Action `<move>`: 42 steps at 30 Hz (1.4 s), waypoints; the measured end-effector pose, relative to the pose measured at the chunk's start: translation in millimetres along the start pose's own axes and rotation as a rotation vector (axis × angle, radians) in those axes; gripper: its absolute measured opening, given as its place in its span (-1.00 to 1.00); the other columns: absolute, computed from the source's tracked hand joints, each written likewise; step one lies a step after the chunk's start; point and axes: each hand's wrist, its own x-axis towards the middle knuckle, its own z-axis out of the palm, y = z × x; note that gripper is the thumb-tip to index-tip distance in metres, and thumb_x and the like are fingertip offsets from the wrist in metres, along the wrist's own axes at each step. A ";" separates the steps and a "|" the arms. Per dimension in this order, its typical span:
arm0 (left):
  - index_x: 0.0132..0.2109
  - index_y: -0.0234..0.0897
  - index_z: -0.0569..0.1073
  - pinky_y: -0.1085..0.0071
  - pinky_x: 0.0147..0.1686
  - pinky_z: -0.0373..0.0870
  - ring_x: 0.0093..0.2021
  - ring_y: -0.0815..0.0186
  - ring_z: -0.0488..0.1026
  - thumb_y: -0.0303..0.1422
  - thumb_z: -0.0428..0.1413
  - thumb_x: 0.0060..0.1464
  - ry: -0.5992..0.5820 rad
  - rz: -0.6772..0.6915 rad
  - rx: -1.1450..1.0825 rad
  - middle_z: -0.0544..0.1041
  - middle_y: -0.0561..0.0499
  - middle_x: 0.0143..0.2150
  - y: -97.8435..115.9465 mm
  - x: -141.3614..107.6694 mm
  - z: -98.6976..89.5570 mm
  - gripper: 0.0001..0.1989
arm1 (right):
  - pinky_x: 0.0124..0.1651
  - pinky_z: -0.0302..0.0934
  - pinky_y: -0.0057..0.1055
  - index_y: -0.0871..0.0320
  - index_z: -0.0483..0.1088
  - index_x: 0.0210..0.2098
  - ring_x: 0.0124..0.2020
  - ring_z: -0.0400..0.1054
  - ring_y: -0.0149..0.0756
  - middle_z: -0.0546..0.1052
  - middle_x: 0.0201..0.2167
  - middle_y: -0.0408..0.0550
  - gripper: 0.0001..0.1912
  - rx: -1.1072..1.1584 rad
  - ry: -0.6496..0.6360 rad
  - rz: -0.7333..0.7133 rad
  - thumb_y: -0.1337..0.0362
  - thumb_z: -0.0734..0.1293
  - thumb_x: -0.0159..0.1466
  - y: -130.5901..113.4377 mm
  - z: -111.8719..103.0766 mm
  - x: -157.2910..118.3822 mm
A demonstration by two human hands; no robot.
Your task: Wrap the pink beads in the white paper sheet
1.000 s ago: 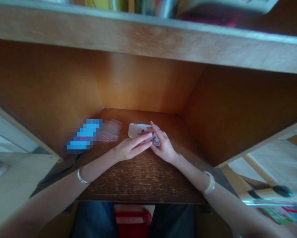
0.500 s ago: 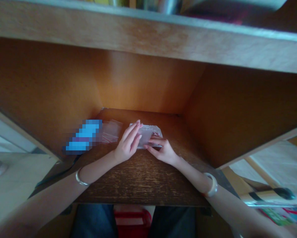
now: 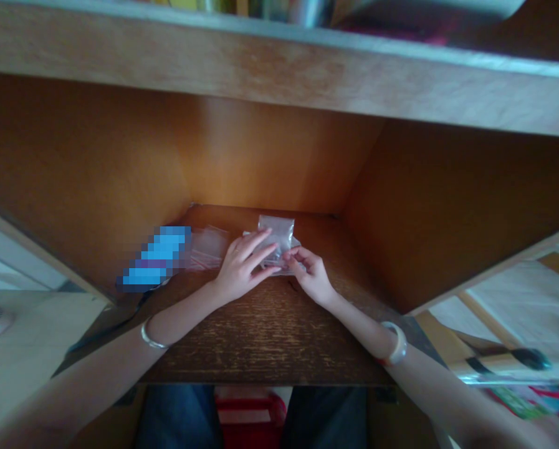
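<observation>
A small clear plastic bag stands up over other clear plastic on the dark wooden desk, between my hands. My left hand has its fingers spread, with the fingertips over the front of the bag. My right hand pinches the bag's lower right corner between thumb and fingers. More clear bags with red strips lie flat to the left of my left hand. What lies beneath the held bag is partly hidden by my fingers.
A blurred-out blue device lies at the left with a dark cable by it. Wooden side panels and a back panel enclose the desk, under a shelf edge. A red object is below the desk's front edge.
The clear bag has come up off the plastic and now stands higher. My left hand's fingers have spread and moved right over it; my right hand has closed on its corner.
</observation>
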 end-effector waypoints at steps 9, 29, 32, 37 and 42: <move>-0.12 -0.13 0.48 0.19 0.09 0.22 -0.08 0.35 0.50 -0.42 0.05 0.20 -0.005 0.047 0.081 0.59 0.11 -0.12 -2.5 -2.0 2.0 -0.84 | -0.25 0.33 -0.40 0.12 0.42 -0.38 -0.40 0.42 -0.35 0.53 -0.45 -0.12 -0.75 0.079 0.023 0.017 0.08 0.26 0.27 -5.1 1.0 1.2; 0.26 -0.16 0.17 0.23 0.04 0.43 0.08 0.30 0.41 -0.63 0.00 0.11 -0.063 0.147 -0.215 0.48 -0.07 0.07 -3.0 -3.4 8.6 -0.41 | -0.19 0.30 -0.21 0.14 0.43 -0.28 -0.25 0.41 -0.19 0.54 -0.32 -0.01 -0.85 -0.542 0.060 -0.378 0.20 0.35 0.21 2.0 -4.7 -0.9; 0.27 -0.17 0.15 0.24 0.03 0.43 0.06 0.31 0.42 -0.62 -0.01 0.12 -0.062 0.157 -0.194 0.48 -0.07 0.06 -0.5 -1.7 7.0 -0.40 | -0.22 0.29 -0.23 0.15 0.41 -0.28 -0.27 0.39 -0.19 0.53 -0.33 0.00 -0.88 -0.607 0.061 -0.378 0.23 0.31 0.25 3.9 -6.4 -0.5; 0.23 -0.22 0.21 0.28 -0.01 0.44 0.02 0.31 0.45 -0.60 0.00 0.14 -0.027 0.125 -0.129 0.50 -0.08 0.04 0.7 -0.1 7.0 -0.48 | -0.18 0.31 -0.24 0.15 0.41 -0.18 -0.26 0.39 -0.23 0.52 -0.31 0.01 -0.81 -0.463 0.024 -0.379 0.34 0.18 0.32 5.4 -4.1 1.7; 0.13 -0.25 0.32 0.27 -0.07 0.44 -0.05 0.29 0.49 -0.48 0.09 0.14 0.024 0.067 -0.064 0.54 -0.08 -0.03 -1.4 -0.3 8.7 -0.61 | -0.20 0.31 -0.28 0.15 0.45 -0.27 -0.30 0.39 -0.27 0.52 -0.37 -0.03 -0.83 -0.355 0.026 -0.371 0.33 0.21 0.32 0.9 -2.7 1.6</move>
